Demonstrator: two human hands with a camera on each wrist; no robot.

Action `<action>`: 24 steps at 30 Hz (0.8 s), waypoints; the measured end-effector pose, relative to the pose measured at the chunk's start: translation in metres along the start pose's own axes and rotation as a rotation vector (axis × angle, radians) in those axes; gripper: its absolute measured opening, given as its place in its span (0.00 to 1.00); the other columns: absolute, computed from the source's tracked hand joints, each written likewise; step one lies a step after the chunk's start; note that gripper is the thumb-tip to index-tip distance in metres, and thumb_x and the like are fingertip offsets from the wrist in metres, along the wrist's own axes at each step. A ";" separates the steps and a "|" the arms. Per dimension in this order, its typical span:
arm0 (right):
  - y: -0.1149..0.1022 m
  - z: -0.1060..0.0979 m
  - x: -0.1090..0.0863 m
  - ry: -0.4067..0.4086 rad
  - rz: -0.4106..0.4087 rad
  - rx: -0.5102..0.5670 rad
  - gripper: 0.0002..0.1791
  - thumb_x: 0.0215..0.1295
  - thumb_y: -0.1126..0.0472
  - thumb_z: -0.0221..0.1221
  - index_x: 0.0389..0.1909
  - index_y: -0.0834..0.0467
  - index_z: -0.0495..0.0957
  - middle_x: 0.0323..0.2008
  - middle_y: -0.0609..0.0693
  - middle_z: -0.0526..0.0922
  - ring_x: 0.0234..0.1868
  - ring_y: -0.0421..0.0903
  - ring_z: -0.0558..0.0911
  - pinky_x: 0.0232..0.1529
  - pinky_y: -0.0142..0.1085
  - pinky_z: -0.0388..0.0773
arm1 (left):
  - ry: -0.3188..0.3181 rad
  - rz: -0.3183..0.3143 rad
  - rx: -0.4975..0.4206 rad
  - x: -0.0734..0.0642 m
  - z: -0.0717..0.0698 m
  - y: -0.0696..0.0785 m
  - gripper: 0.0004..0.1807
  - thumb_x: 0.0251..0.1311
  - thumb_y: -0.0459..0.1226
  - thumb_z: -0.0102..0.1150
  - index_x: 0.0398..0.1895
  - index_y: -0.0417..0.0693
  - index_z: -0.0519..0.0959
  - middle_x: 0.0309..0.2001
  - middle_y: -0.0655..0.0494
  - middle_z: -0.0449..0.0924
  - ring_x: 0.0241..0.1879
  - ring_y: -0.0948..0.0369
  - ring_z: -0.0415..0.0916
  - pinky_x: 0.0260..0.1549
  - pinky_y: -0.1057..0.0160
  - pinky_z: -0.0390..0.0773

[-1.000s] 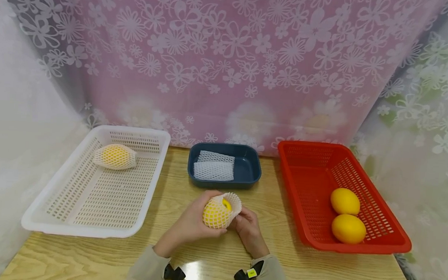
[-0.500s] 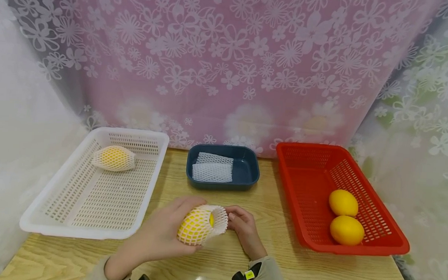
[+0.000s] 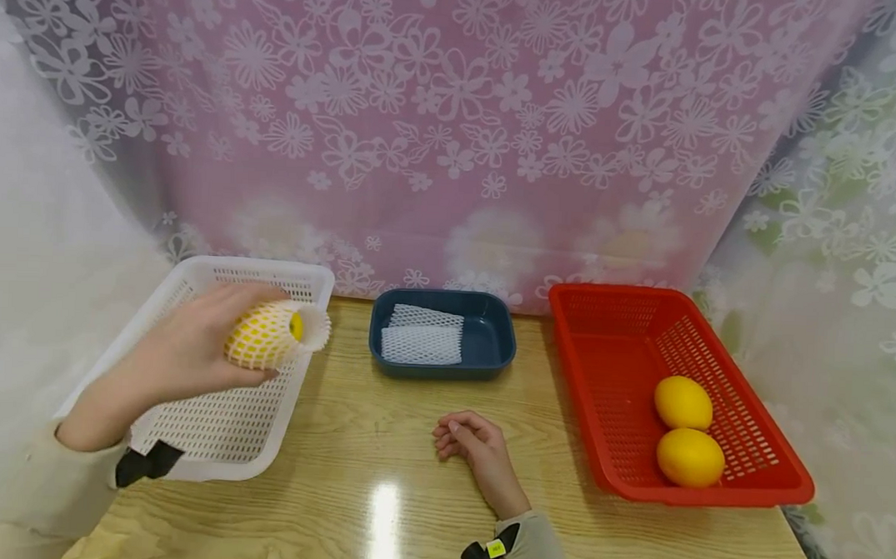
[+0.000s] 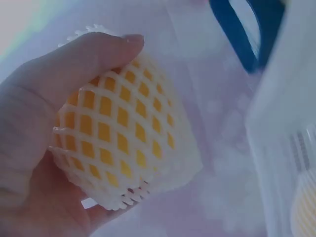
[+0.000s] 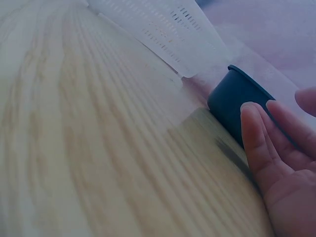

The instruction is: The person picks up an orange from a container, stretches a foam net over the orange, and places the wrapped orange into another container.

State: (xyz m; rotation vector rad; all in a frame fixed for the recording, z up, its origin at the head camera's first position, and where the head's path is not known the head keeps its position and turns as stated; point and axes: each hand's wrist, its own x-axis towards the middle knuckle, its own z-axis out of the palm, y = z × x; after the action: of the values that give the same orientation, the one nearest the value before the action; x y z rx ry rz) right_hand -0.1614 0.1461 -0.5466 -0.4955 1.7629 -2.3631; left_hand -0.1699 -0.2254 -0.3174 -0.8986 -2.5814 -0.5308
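Above the white basket (image 3: 276,439), my left hand (image 3: 190,343) grips a yellow lemon-like fruit (image 3: 261,335) wrapped in a white foam net sleeve (image 4: 133,123). The sleeve's flared end points right, and a bit of bare yellow shows through it. In the left wrist view my thumb lies across the top of the net. My right hand (image 3: 479,456) is over the table in front of the blue tray (image 3: 489,370), holding nothing, its fingers loosely curled. The netted fruit lying in the white basket is hidden behind my left hand in the head view; its edge (image 4: 305,212) shows in the left wrist view.
Flat white foam nets (image 3: 423,345) lie in the blue tray at the back middle. On the right, a red basket (image 3: 600,403) holds two yellow fruits (image 3: 690,457). A pink floral curtain (image 3: 454,146) hangs behind the wooden table (image 3: 333,508).
My left hand has carried the netted fruit left and away from me, from the table's middle to over the white basket. My right hand has let go of the net and stayed near the middle.
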 end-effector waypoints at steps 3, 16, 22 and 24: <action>0.000 0.000 0.000 -0.012 -0.016 -0.003 0.23 0.75 0.60 0.53 0.50 0.83 0.70 0.42 0.68 0.82 0.37 0.48 0.83 0.39 0.41 0.83 | -0.037 -0.079 -0.003 0.008 -0.003 -0.029 0.47 0.31 0.39 0.84 0.61 0.45 0.72 0.51 0.51 0.79 0.47 0.52 0.76 0.42 0.47 0.76; 0.001 0.000 0.001 0.013 0.024 -0.003 0.22 0.75 0.60 0.54 0.49 0.81 0.72 0.42 0.68 0.82 0.37 0.48 0.83 0.40 0.40 0.83 | -0.358 -0.162 0.064 0.038 0.036 -0.098 0.45 0.39 0.41 0.79 0.64 0.46 0.66 0.56 0.43 0.76 0.47 0.48 0.76 0.39 0.45 0.76; 0.000 0.000 0.001 0.009 0.018 0.000 0.23 0.75 0.60 0.54 0.49 0.81 0.72 0.42 0.73 0.79 0.37 0.48 0.83 0.39 0.40 0.83 | -0.423 -0.122 0.068 0.043 0.063 -0.120 0.42 0.37 0.38 0.78 0.60 0.51 0.67 0.51 0.47 0.78 0.42 0.51 0.76 0.34 0.50 0.78; 0.001 0.000 0.001 0.010 0.015 -0.002 0.22 0.75 0.60 0.54 0.49 0.81 0.72 0.42 0.73 0.80 0.37 0.48 0.83 0.39 0.40 0.83 | -0.436 -0.110 0.065 0.042 0.071 -0.124 0.42 0.38 0.39 0.79 0.60 0.50 0.67 0.53 0.45 0.77 0.45 0.49 0.77 0.37 0.47 0.79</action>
State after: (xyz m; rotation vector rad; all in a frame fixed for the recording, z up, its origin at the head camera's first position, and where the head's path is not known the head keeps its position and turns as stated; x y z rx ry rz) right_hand -0.1620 0.1453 -0.5470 -0.4705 1.7672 -2.3584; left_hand -0.2956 -0.2619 -0.3884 -0.9391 -3.0339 -0.3005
